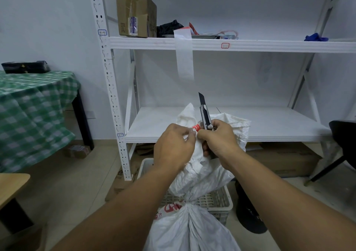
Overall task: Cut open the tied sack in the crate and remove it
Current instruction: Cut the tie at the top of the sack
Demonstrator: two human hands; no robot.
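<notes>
A white woven sack [194, 229] with red print stands in a grey slotted plastic crate [217, 200] on the floor. It is cinched at a neck low down, and its loose top [200, 177] is pulled up. My left hand [173, 146] pinches the sack's upper fabric next to a small red-and-white strip [196, 128]. My right hand [219, 139] grips a black utility knife [203, 110] with its blade out and pointing up, and its fingertips also touch the fabric by the strip.
A white metal shelf rack [227, 123] stands right behind the crate, with a cardboard box [134, 14] and clutter on its upper shelf. A table under a green checked cloth [32, 112] is at left, a black chair [342, 146] at right, and flattened cardboard lies under the rack.
</notes>
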